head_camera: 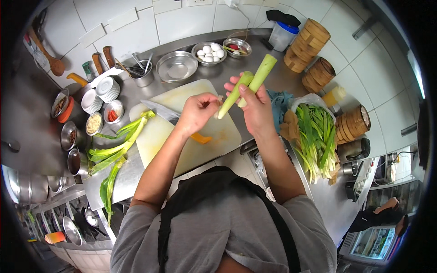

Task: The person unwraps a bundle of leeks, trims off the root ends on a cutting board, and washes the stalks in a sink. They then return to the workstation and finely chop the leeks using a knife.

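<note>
Two pale green cut stalks (258, 79) are held in my right hand (254, 109), over the right edge of the white cutting board (160, 150). My left hand (201, 111) pinches a small pale scrap (219, 100) at the lower end of the nearer stalk. Beneath my left forearm a knife (164, 112) with an orange handle lies across the board, its blade pointing to the upper left. Leafy green stalk tops (128, 145) lie at the board's left edge and on the steel counter, with another leafy piece (110, 186) below them.
Behind the board stand a metal bowl of white eggs (210, 54), an empty-looking metal bowl (177, 66) and a utensil pot (143, 76). Small bowls and stacked white dishes (107, 89) line the left. Bagged leafy greens (315, 136) and bamboo steamers (307, 44) are right. A person (375, 216) is far right.
</note>
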`<state>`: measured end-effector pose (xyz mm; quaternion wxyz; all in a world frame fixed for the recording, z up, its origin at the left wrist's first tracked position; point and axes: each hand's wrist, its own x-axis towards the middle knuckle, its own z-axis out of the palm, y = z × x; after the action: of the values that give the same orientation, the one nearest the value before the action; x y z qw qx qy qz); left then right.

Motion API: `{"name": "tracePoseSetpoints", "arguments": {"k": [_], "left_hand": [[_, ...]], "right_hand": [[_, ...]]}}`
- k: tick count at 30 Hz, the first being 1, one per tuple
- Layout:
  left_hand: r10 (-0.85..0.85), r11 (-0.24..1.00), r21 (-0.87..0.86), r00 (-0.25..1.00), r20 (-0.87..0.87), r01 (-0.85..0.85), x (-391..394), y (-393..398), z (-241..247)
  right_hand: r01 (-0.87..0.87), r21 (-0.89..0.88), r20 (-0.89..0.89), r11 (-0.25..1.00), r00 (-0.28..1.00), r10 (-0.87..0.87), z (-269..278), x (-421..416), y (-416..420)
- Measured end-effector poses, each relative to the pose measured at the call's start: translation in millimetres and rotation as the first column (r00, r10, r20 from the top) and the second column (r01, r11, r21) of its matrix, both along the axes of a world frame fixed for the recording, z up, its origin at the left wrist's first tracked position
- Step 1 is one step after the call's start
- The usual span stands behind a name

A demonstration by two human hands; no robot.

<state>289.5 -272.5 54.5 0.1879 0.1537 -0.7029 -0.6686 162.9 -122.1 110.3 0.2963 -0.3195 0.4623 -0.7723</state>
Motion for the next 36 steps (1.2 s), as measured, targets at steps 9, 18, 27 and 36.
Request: {"name": "tracePoseSetpoints", "arguments": {"k": [9,18,27,36], "left_hand": [[-0.155,0.932,-0.283,0.955,0.254,0.227,9,10,-34],[-0.018,0.927,0.367,0.989,-0.148,0.072,27,21,-22],[0.203,0.977,0.127,0.918,-0.341,-0.169,59,19,-58],[0.633,0.762,0.299,0.758,-0.156,-0.575,161,57,-35]], "right_hand": [[0.125,-0.023,0.107,0.992,0.987,-0.122,1,-24,20],[-0.203,0.353,-0.006,0.913,0.976,0.219,-46,38,-11],[-0.354,0.137,0.316,0.925,0.901,0.298,-49,51,-45],[-0.789,0.367,0.275,0.493,0.598,0.753,-44,126,-82]]}}
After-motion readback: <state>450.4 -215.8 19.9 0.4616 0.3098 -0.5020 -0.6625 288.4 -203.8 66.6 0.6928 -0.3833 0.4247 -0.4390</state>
